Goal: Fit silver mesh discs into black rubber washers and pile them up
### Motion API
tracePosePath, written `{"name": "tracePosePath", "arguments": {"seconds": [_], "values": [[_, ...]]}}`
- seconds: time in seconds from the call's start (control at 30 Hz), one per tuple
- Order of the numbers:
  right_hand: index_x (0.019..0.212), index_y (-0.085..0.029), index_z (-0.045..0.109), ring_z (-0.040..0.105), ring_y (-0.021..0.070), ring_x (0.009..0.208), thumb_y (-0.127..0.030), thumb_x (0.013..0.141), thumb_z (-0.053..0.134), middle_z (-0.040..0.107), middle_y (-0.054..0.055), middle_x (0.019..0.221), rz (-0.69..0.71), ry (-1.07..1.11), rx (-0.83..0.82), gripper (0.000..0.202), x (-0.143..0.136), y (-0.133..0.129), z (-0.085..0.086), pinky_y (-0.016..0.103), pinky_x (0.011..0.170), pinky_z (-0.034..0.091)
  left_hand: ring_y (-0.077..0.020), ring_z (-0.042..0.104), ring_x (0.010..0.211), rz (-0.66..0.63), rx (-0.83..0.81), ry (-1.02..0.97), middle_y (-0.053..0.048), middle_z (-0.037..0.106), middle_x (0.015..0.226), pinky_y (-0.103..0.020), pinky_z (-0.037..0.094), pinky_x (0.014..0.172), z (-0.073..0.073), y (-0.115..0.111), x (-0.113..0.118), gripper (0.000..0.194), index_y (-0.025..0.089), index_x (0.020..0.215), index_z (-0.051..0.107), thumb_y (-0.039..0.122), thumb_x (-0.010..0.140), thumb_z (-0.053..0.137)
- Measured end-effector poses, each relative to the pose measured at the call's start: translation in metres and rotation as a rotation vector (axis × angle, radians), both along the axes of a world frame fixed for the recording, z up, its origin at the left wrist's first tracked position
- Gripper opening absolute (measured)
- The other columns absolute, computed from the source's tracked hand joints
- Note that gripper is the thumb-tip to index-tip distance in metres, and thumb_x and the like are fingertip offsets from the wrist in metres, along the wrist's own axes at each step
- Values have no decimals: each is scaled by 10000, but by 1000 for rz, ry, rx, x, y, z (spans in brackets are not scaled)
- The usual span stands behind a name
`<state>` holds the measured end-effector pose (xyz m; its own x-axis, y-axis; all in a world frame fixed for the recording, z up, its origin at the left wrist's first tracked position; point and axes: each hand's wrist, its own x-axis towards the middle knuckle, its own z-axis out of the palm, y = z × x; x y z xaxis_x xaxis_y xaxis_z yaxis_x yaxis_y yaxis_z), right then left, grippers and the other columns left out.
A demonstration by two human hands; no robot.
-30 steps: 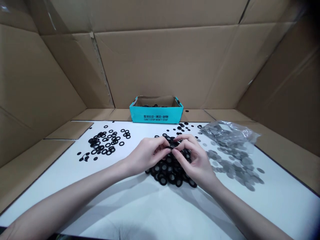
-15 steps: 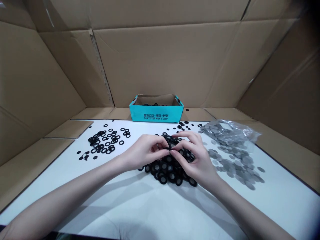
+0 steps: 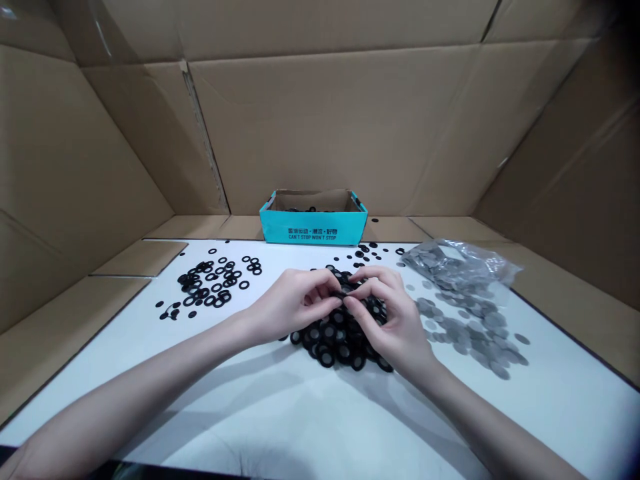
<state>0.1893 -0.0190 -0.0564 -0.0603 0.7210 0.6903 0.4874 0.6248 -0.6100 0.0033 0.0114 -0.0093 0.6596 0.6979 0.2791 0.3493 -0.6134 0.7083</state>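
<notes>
My left hand and my right hand meet over a heap of black rings with grey centres in the middle of the white table. Thumb and fingers of my left hand pinch a small black ring. The fingertips of my right hand close on the same ring from the right side. Its details are partly hidden by the fingers. Both hands hover just above the heap and cover part of it.
Loose black rings lie on the left of the white table. Grey discs spread at the right below a clear plastic bag of discs. A turquoise box stands at the back, before cardboard walls.
Both hands stay over the heap with only slight shifts of the fingers around the small black ring. The rest of the scene has hardly changed.
</notes>
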Motion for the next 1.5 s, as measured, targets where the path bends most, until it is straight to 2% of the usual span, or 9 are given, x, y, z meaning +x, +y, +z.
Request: {"name": "tracePosePath", "arguments": {"seconds": [0.1, 0.27, 0.43, 0.53, 0.67, 0.77, 0.87, 1.17, 1.5], "values": [[729, -227, 566, 570, 239, 1003, -294, 880, 591, 612, 71, 988, 121, 149, -181, 167, 4, 4, -1, 399, 872, 431, -109, 600, 695, -30, 74, -75, -9, 634, 796, -204, 514, 667, -3, 2, -1, 183, 128, 1011, 609, 198, 850, 660], [703, -220, 546, 589, 233, 970, -476, 864, 603, 620, 82, 1031, 305, 291, -399, 309, 5, 5, 2, 343, 774, 446, -115, 604, 684, -61, 296, -100, -17, 661, 815, -212, 499, 662, -1, 0, -1, 162, 132, 965, 638, 222, 848, 704], [692, -220, 534, 571, 222, 901, -543, 850, 600, 613, 77, 950, 259, 245, -390, 366, 1, 2, 3, 335, 734, 426, -134, 632, 700, -28, 499, -36, -33, 691, 823, -220, 490, 659, -1, -5, -1, 98, 132, 928, 629, 215, 885, 657], [735, -224, 576, 573, 232, 947, -550, 846, 605, 619, 81, 978, 248, 250, -393, 346, 1, 2, 4, 338, 757, 432, -137, 642, 711, -22, 535, -39, -44, 696, 829, -220, 495, 665, -1, -5, -1, 90, 120, 955, 630, 184, 892, 641], [830, -229, 624, 561, 261, 1116, -573, 857, 576, 610, 94, 1131, 391, 361, -524, 348, 3, 2, 7, 363, 889, 445, -134, 635, 703, -26, 519, -85, -34, 687, 818, -224, 500, 662, 0, -4, -2, 150, 130, 988, 633, 199, 864, 685], [800, -226, 619, 547, 276, 1159, -563, 856, 579, 597, 92, 1163, 442, 371, -567, 344, 4, 2, 6, 373, 890, 444, -133, 632, 709, -33, 509, -112, -41, 686, 826, -226, 498, 663, 1, -4, -3, 162, 119, 975, 638, 196, 848, 704], [745, -227, 572, 559, 272, 1122, -506, 864, 591, 609, 85, 1136, 420, 320, -510, 304, 4, 2, 3, 378, 849, 444, -125, 623, 694, -39, 466, -128, -46, 680, 818, -223, 504, 656, 3, -7, -2, 140, 101, 950, 643, 191, 851, 687], [755, -233, 531, 540, 225, 1032, -189, 885, 548, 604, 53, 1015, 131, 27, -147, 138, 2, 0, -1, 402, 908, 401, -93, 557, 565, 74, 136, -70, -5, 622, 668, -186, 489, 557, 0, -10, 4, 60, 117, 829, 621, 152, 814, 574], [741, -232, 536, 523, 249, 1003, -162, 878, 539, 619, 64, 986, 28, -97, -36, 154, -2, -2, 1, 425, 881, 401, -85, 546, 548, 121, 73, -20, 22, 606, 627, -174, 444, 528, -3, -9, 4, 29, 144, 760, 600, 157, 781, 584]]}}
